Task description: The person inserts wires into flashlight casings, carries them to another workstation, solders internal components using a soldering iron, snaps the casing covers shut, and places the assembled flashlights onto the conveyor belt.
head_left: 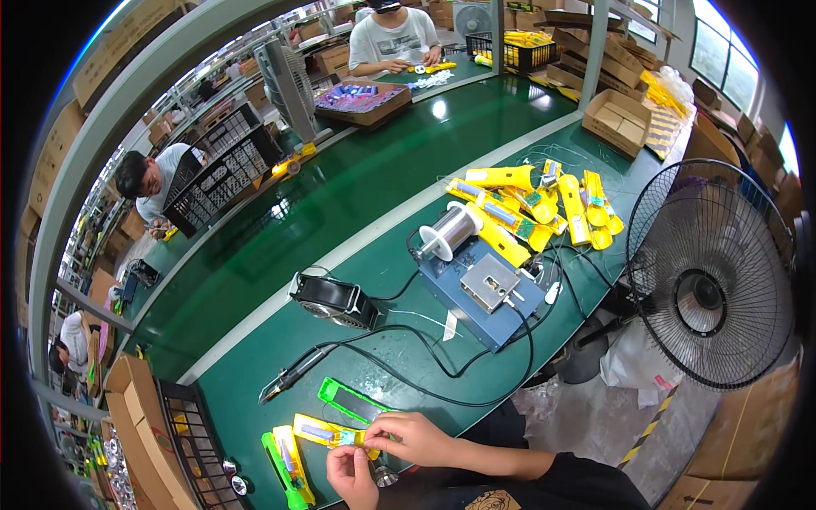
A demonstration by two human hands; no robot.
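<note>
Near the bench's front edge lies an open yellow flashlight housing (pixel 316 432) with a battery cell and a small circuit board inside. At its right end both hands meet with fingertips close together. My left hand (pixel 353 479) is pinched closed, and my right hand (pixel 413 439) is pinched closed just above it. Whatever small part sits between the fingers is too small to make out. A shiny round reflector (pixel 387 477) shows just under my right hand. Beyond the hands rests a bright green frame (pixel 328 390). Left of them is another yellow housing (pixel 289 459) beside a green flashlight part (pixel 276 463).
A soldering iron (pixel 293 374) lies cabled to a blue soldering station (pixel 484 297), near a solder spool (pixel 450 231) and a small black fan (pixel 336 301). Yellow housings (pixel 575 212) are piled behind. At right stands a large fan (pixel 701 289); at left, a black crate (pixel 191 425). Co-workers sit across the green belt (pixel 340 204).
</note>
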